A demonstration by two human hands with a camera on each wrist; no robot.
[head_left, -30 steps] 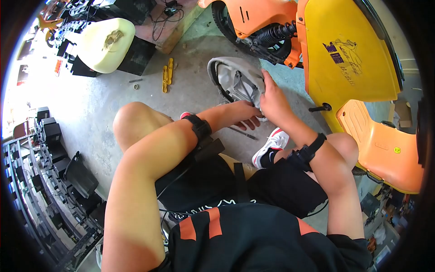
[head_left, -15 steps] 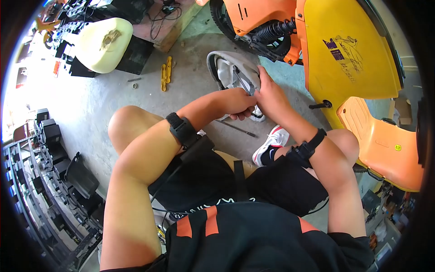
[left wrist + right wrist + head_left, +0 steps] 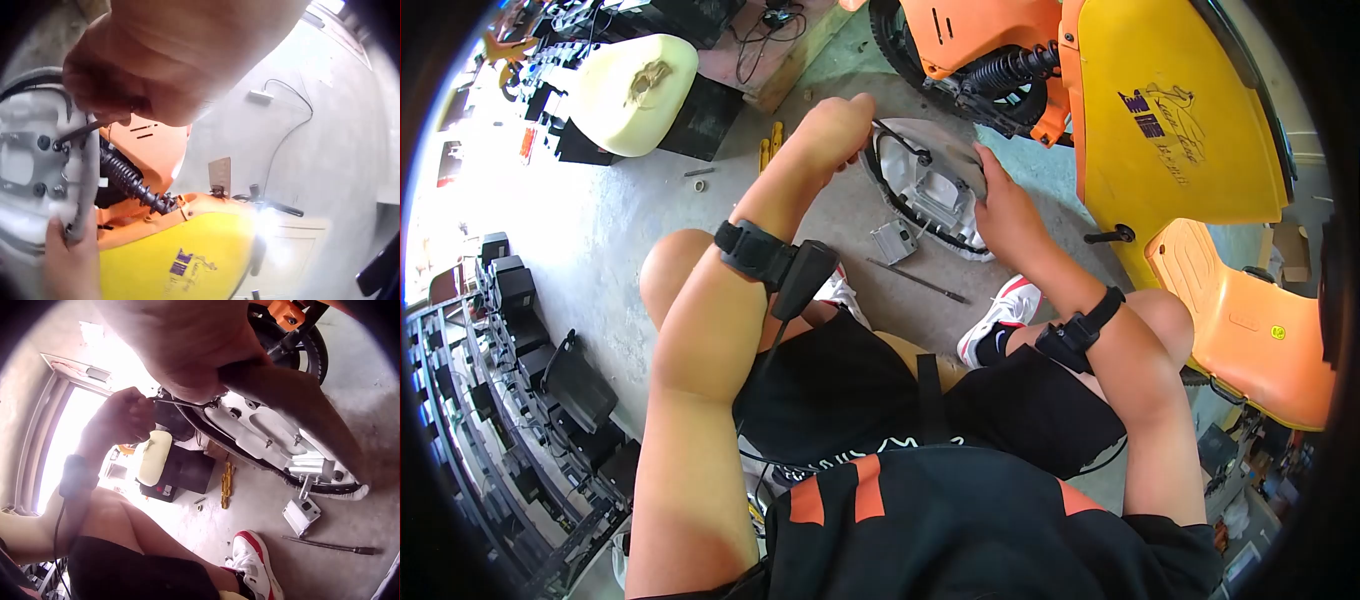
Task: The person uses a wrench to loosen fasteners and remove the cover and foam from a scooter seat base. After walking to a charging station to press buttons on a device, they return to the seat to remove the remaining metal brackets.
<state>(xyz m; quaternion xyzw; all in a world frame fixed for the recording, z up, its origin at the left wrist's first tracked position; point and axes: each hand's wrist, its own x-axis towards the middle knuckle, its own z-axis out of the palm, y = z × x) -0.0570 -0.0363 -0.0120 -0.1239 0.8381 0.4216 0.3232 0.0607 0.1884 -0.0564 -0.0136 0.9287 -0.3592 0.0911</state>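
A grey-covered seat (image 3: 940, 138) is tilted on edge, its white underside with bolts and a metal plate (image 3: 17, 164) facing me. My right hand (image 3: 1007, 215) grips its right edge, thumb over the rim. Beyond the seat's left rim, my left hand (image 3: 832, 132) holds the handle of a dark wrench (image 3: 87, 130) in curled fingers. The wrench's head sits at a bolt on the plate in the left wrist view. At the seat's lower end is a silver hinged bracket (image 3: 301, 515), low over the floor.
A long dark rod (image 3: 917, 281) lies on the concrete near my shoes. Left of the seat are yellow metal bars (image 3: 226, 485) and a cream foam seat pad (image 3: 635, 98) on a black box. An orange and yellow scooter (image 3: 1170, 110) stands close on the right.
My left hand has swung from beside the right hand, left and away past the seat's far rim, turning the wrench handle with it. The right hand stays on the seat.
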